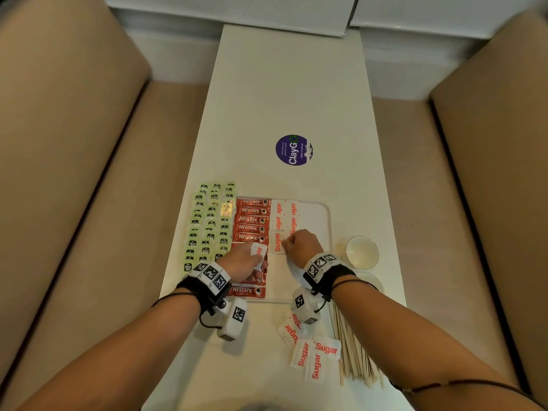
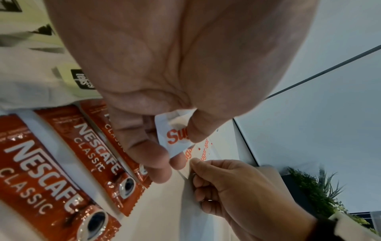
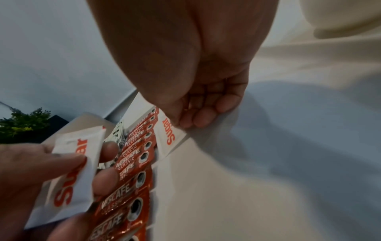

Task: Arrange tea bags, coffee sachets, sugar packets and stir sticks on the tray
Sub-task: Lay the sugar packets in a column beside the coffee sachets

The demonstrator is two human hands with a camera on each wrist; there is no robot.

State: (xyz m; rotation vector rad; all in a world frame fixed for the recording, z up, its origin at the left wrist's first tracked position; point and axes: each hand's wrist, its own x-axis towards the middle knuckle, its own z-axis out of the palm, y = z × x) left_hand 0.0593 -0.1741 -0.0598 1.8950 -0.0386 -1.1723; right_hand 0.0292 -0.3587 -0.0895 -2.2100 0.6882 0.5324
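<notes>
A white tray [image 1: 323, 215] holds a column of red Nescafe sachets [image 1: 252, 220] and, to their right, white sugar packets [image 1: 286, 213]. Green tea bags [image 1: 208, 223] lie in rows left of the sachets. My left hand [image 1: 247, 262] hovers over the sachets and pinches a sugar packet [image 2: 173, 135] between thumb and fingers. My right hand [image 1: 300, 244], fingers curled, pinches the edge of another sugar packet [image 1: 278, 243] lying flat on the tray beside the sachets [image 3: 168, 130]. More sugar packets [image 1: 314, 355] and wooden stir sticks [image 1: 354, 351] lie on the table near me.
A small white bowl [image 1: 362, 252] stands right of the tray, with a saucer partly hidden under my right wrist. A round purple sticker [image 1: 293, 150] sits mid-table. Beige sofas [image 1: 74, 173] flank the narrow white table [image 1: 281, 84] on both sides.
</notes>
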